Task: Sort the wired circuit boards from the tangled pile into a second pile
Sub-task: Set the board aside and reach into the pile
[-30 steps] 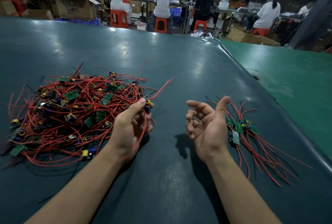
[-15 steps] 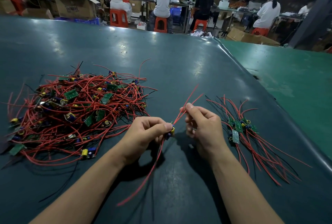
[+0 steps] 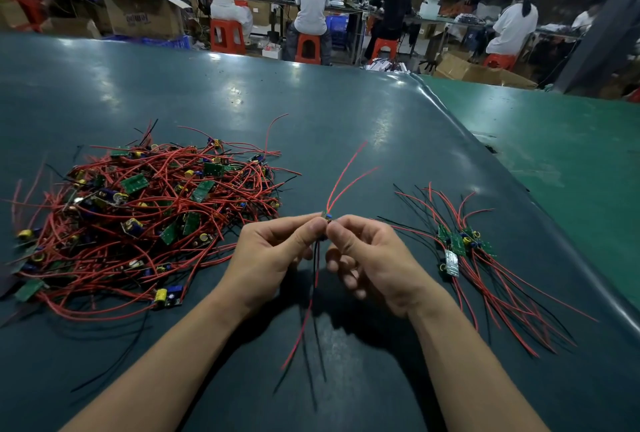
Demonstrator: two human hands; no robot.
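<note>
A tangled pile [image 3: 145, 220] of small green circuit boards with red and black wires lies on the left of the dark table [image 3: 346, 113]. A smaller second pile [image 3: 460, 251] of boards with straightened wires lies on the right. Between them, above the table, my left hand [image 3: 270, 255] and my right hand [image 3: 370, 255] both pinch one small wired board [image 3: 326, 217] at their fingertips. Two red wires rise from it and red and black wires hang down below my hands.
The table's right edge runs diagonally beside a lighter green surface [image 3: 561, 161]. Several seated people in white shirts work at benches behind the far edge, with orange stools and cardboard boxes [image 3: 145, 16] around them.
My left hand pulled one wired board out of the tangled pile toward the middle. My right hand closed on it, and both hands now hold it together, slightly higher.
</note>
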